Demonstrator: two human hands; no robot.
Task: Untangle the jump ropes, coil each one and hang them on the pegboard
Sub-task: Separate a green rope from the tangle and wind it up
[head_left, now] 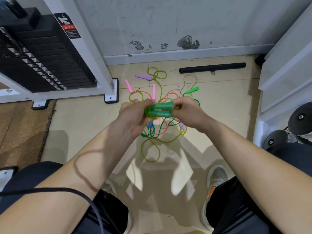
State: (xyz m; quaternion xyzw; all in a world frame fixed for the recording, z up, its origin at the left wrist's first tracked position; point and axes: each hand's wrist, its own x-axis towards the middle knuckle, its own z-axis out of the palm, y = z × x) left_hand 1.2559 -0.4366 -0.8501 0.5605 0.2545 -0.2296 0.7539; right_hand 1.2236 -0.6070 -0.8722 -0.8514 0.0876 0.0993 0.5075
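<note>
You are holding two green plastic jump-rope handles (161,109) side by side above the tangled heap of coloured ropes (157,132) — left hand (135,114) and right hand (187,110), each grip clamping round one end.

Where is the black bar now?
Head view: the black bar lies on the floor, upper right, beside the wall, beyond the loose green handle.

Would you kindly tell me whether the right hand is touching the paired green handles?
Touching. The head view shows the right hand pinching one end of the paired green handles while the left hand grips the other.
</note>
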